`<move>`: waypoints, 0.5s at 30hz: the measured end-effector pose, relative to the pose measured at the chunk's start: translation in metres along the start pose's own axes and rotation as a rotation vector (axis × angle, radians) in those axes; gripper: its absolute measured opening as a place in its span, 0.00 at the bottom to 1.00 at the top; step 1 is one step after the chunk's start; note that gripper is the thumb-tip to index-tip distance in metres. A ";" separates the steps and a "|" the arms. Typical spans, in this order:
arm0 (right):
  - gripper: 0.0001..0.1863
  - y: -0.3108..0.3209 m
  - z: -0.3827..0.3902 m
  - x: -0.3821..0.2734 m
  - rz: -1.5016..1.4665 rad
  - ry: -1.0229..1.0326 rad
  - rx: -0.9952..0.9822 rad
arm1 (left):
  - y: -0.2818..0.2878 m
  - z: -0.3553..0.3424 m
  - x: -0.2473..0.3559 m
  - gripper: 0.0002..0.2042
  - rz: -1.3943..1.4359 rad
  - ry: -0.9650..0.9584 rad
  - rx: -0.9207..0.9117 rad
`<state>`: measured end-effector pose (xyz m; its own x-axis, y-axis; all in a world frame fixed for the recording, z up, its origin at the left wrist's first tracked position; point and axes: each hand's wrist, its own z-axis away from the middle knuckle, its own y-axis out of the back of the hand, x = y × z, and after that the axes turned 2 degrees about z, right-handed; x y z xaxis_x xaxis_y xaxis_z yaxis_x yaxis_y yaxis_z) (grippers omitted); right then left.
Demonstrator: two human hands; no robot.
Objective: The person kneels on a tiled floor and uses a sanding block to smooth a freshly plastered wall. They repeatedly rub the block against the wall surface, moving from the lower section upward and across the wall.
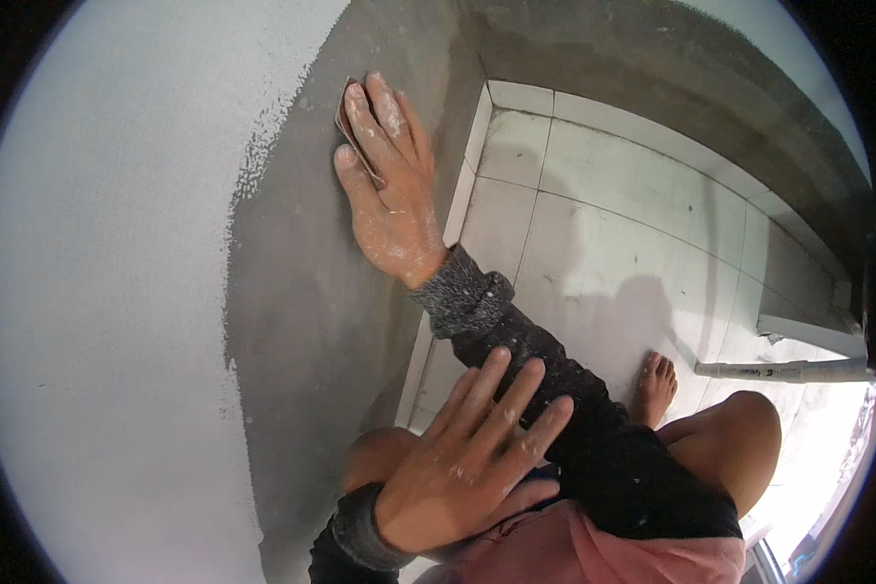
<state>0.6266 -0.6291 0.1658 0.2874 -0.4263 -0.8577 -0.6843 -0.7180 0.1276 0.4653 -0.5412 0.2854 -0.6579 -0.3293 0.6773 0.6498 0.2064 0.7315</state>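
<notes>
My right hand (394,180) reaches across to the wall with its palm toward the surface. Under its fingers is a folded piece of sandpaper (343,119), pressed against the bare grey band of the wall (307,263); only its brownish edge shows beside the index finger and thumb. White dust speckles the fingers and the dark sleeve. Lower down, my left hand (467,462) hovers in front of my body near the right forearm. Its fingers are spread and nothing is in it.
White paint (117,292) covers the wall's left part, ending in a ragged edge. White tiles (613,234) cover the floor, with a tiled skirting (633,122) along the far wall. A pale pipe (788,371) juts in at right, near my bare foot (656,389).
</notes>
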 end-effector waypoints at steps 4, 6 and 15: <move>0.32 0.004 -0.003 -0.004 -0.126 0.086 -0.007 | 0.001 -0.003 0.001 0.40 0.089 -0.054 -0.098; 0.32 0.007 -0.005 -0.007 -0.202 0.014 -0.039 | 0.001 -0.006 0.003 0.39 -0.013 -0.035 -0.060; 0.33 0.015 -0.004 -0.010 -0.120 0.041 -0.050 | 0.000 -0.010 0.005 0.38 -0.029 -0.016 -0.072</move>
<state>0.6162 -0.6375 0.1777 0.3929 -0.3575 -0.8473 -0.6092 -0.7913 0.0514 0.4661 -0.5521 0.2884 -0.6824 -0.3197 0.6574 0.6556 0.1300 0.7438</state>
